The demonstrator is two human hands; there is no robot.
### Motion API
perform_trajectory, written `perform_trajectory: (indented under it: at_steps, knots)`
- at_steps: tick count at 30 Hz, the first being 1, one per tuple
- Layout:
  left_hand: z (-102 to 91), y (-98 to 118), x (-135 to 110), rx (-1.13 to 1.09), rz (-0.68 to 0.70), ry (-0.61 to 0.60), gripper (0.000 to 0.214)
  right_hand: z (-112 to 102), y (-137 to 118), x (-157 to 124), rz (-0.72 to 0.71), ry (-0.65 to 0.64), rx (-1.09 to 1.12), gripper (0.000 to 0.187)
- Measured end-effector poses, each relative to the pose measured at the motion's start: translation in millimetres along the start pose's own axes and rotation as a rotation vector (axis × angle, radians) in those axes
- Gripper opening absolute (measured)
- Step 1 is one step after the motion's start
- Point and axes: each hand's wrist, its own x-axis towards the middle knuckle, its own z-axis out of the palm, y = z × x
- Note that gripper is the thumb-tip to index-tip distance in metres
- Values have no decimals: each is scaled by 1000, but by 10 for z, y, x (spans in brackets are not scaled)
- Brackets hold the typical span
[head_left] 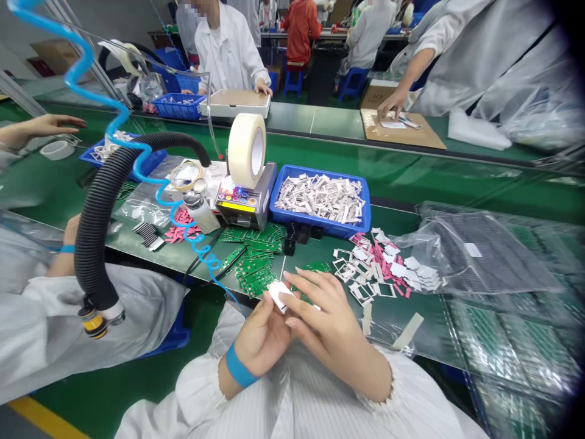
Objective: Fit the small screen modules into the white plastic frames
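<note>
White rectangular piece [278,295] pinched between left-hand fingers [267,311] and slightly spread right-hand fingers [311,291], just above green circuit boards [256,274]

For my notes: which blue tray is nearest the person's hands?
The rectangular blue plastic tray heaped with white frames, beside the tape dispenser; the other blue trays stand farther off.

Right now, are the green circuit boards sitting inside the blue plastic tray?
No, the blue plastic tray holds white pieces, while the green circuit boards lie on the green bench outside it.
</note>
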Motion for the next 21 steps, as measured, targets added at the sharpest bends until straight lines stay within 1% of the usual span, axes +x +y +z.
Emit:
perform_trajectory:
  at_steps: [2,3,5,7,8,10,12,15,17,18,20,21]
  knots:
    - [11,-11,-8,41,54,32,20,38,-21,-1,-4,-11,-29,23]
    - [12,-12,-14,59,58,41,21,49,-35,0,-5,-10,-30,24]
    - [5,1,-26,76,34,43,24,45,-36,0,-10,-6,-8,29]
    - [-14,29,-33,75,-2,42,28,-7,45,-18,13,-8,-2,33]
    - [-26,45,-34,66,-16,47,29,-54,132,-39,54,-9,-22,31]
    - [-52,78,-34,37,-42,68,28,-192,401,-121,233,-10,-103,26]
    - [-72,99,-32,7,-77,98,26,-369,755,-256,474,5,-201,24]
    - [-83,103,-23,-21,-114,127,24,-601,1284,-513,698,32,-328,26]
    - [-83,97,-5,-30,-122,137,24,-679,1541,-662,778,24,-378,23]
    - [-82,94,7,-34,-122,141,24,-691,1627,-714,804,9,-390,19]
    - [-78,87,24,-44,-118,150,23,-672,1710,-746,826,-12,-396,14]
    - [-76,82,26,-50,-110,155,24,-643,1708,-720,822,-6,-391,17]
